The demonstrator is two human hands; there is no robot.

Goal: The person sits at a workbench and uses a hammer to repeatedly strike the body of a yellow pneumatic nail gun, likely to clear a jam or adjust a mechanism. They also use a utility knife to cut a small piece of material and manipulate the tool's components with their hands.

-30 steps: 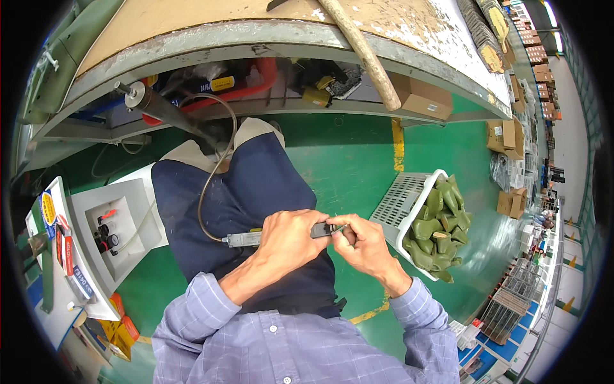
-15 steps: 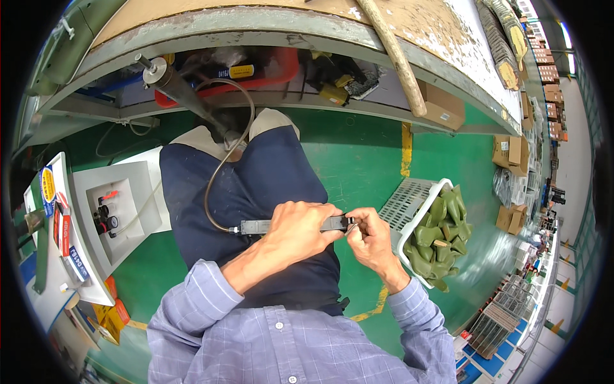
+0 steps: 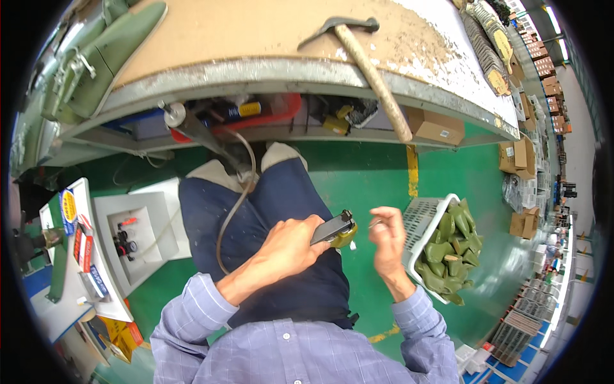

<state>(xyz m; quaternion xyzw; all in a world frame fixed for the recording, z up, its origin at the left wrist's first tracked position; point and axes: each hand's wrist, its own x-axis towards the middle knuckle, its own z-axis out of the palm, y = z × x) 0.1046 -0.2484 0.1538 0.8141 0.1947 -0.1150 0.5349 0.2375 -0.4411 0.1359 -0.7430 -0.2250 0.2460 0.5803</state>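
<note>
Over my lap, my left hand is closed around an air staple gun with a dark, long magazine and a yellow-olive part below it. A thin hose runs from beside my left wrist up between my knees; where it joins the tool is hidden. Just right of the tool's end, my right hand is raised and apart from it. Its fingers are bent and the thumb meets the index finger, with something small and dark at the pinch that I cannot make out.
A hammer lies on the workbench, its handle jutting past the edge. A white basket of olive-green shoe lasts stands on the floor to my right. At left, small boxes lie beside a white recessed housing with a gauge.
My right hand has let go of the staple gun's end and moved right. The left hand has tilted the tool, its end now pointing up and right. More of the bench and hammer shows.
</note>
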